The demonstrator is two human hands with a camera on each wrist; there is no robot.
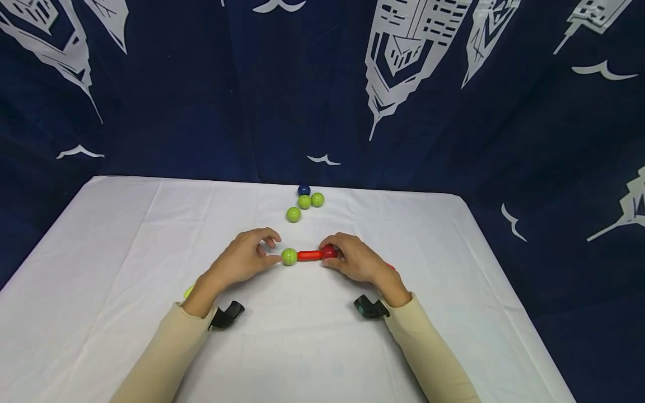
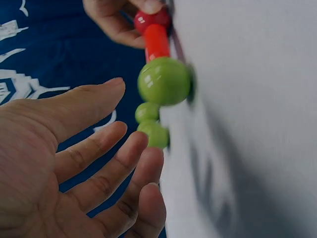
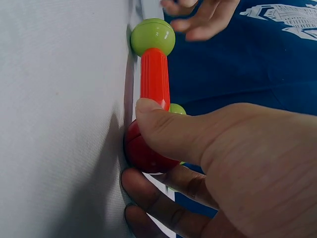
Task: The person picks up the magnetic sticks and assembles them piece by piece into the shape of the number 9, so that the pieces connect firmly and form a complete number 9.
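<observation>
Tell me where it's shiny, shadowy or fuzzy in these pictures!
Left wrist view: a small white shine on the nearest green ball, and wide soft shadows on the white cloth; right wrist view: a dark shadow on the cloth beside the right hand, and the left hand at the top looks fuzzy, while the red rod looks sharper; head view: soft shadows beside the sleeves.

A white tablecloth (image 1: 302, 352) and navy drape (image 1: 201, 84) (building-printed) suggest a staged set.

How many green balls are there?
4: one green ball at the left end of the red rod; three more near the blue ball. A yellow-green thing, mostly hidden by the left wrist, may be another.
</observation>
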